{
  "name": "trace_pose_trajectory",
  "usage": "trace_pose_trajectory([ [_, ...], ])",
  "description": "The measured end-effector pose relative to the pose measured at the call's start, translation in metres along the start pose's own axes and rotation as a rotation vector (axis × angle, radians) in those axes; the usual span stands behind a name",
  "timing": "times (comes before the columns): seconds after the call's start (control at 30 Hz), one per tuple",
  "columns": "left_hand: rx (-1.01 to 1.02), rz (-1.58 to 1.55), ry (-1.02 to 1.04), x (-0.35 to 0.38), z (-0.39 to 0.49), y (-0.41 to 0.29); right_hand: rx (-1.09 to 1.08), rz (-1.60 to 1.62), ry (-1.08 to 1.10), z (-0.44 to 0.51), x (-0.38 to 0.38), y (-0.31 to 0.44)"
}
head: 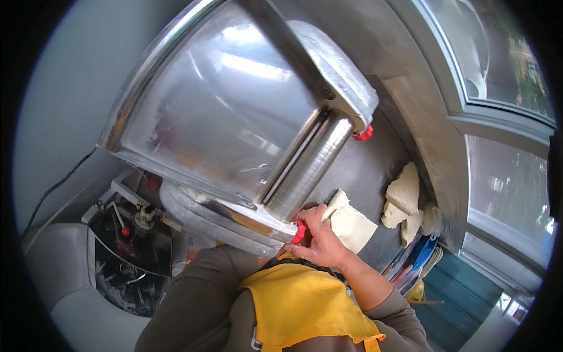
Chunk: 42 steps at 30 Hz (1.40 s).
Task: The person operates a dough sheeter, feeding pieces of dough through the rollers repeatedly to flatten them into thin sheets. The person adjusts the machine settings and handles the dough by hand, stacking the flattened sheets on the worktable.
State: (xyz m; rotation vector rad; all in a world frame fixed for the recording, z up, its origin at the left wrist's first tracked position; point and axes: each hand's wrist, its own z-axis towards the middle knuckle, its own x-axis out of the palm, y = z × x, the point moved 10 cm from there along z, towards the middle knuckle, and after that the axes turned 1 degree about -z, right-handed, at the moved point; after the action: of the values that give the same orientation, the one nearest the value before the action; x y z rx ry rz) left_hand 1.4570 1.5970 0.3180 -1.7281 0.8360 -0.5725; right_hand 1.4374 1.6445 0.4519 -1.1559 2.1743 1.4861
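Note:
In the head view, my right hand (322,243) is at the near end of a dough sheeter's steel roller (310,171). Its fingers reach under the roller end, and a red knob (299,232) shows between fingers and thumb. Whether they grip the knob is unclear. A folded pale dough sheet (351,224) lies on the steel worktop beside these fingers, touching or very close. Only the wrist of my left hand (263,262) shows below the sheeter's near side; its fingers are mostly hidden there.
The sheeter's broad steel feed tray (206,101) fills the upper middle. Dough chunks (402,200) rest towards the right on the worktop (352,163). Utensils, including a blue one (425,253), stand at lower right. A black-topped machine (132,246) with a red-tipped lever is at left.

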Motion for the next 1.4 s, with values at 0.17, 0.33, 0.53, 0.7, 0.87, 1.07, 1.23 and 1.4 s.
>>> trace_pose_trajectory([
  [0.17, 0.022, 0.078, -0.017, -0.006, 0.013, -0.004, 0.364, 0.597, -0.204, -0.079, -0.024, -0.114],
  [0.33, -0.052, 0.158, 0.013, 0.000, 0.017, -0.008, 0.796, 0.193, -0.811, -0.252, -0.067, -0.292],
  [0.53, -0.311, 0.261, -0.052, 0.016, 0.013, -0.006, 1.264, 0.586, -0.825, -0.368, 0.012, -0.404],
  [0.7, -0.554, -0.188, -0.071, 0.039, 0.009, 0.012, 0.962, 0.905, -0.634, -0.305, 0.039, -0.400],
  [0.87, -0.367, 0.030, -0.041, 0.054, 0.012, -0.006, 0.665, 1.102, -0.617, -0.280, 0.036, -0.376],
  [1.07, -0.388, -0.007, -0.106, 0.040, 0.006, -0.057, 0.456, 1.134, -0.648, -0.271, 0.002, -0.327],
  [1.23, -0.172, 0.034, -0.171, -0.041, -0.010, -0.165, 0.167, 1.368, -0.705, -0.260, -0.053, -0.243],
  [1.4, 0.052, 0.042, -0.257, -0.190, -0.045, -0.304, -0.119, 1.506, -0.406, -0.151, -0.083, -0.112],
])
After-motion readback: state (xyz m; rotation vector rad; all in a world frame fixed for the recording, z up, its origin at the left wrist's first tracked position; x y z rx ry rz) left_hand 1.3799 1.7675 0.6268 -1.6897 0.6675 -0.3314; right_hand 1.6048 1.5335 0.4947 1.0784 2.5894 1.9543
